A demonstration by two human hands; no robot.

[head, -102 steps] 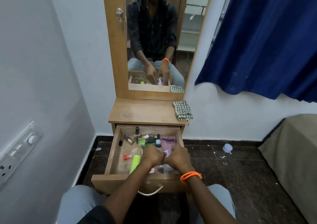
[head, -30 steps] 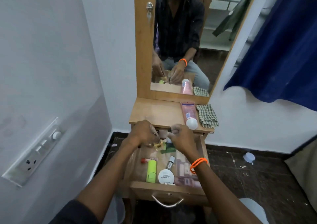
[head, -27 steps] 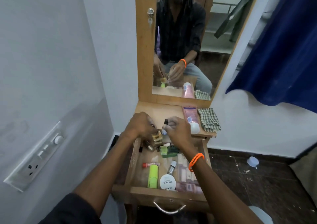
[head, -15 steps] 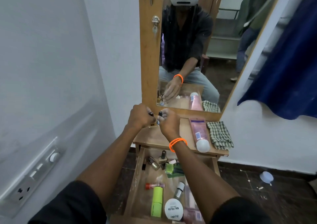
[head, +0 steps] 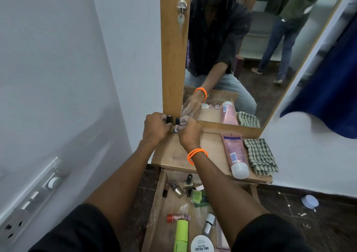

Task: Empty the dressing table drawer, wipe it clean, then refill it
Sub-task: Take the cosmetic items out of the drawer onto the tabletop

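Note:
The wooden drawer [head: 154, 209] stands pulled out below the dressing table top [head: 173, 155]. It holds several small bottles, a green tube [head: 181, 234], a red-capped stick [head: 176, 217] and a white nail polish remover tub [head: 201, 245]. My left hand [head: 155, 127] is closed on a small black-capped bottle [head: 169, 119] at the back left corner of the top. My right hand [head: 188, 131], orange bands on its wrist, grips another small black-capped bottle [head: 177, 121] right beside it. A pink tube [head: 234, 153] and a checked cloth [head: 259, 156] lie on the right of the top.
The tall mirror [head: 251, 49] with its wooden frame [head: 173, 58] rises just behind my hands. A white wall with a switch panel [head: 32, 199] is at left. A blue curtain [head: 328, 97] hangs at right. A small white cap [head: 310, 201] lies on the dark floor.
Both hands lifted small bottles out of the drawer and carried them up to the back left corner of the table top. The pink tube now lies on the top.

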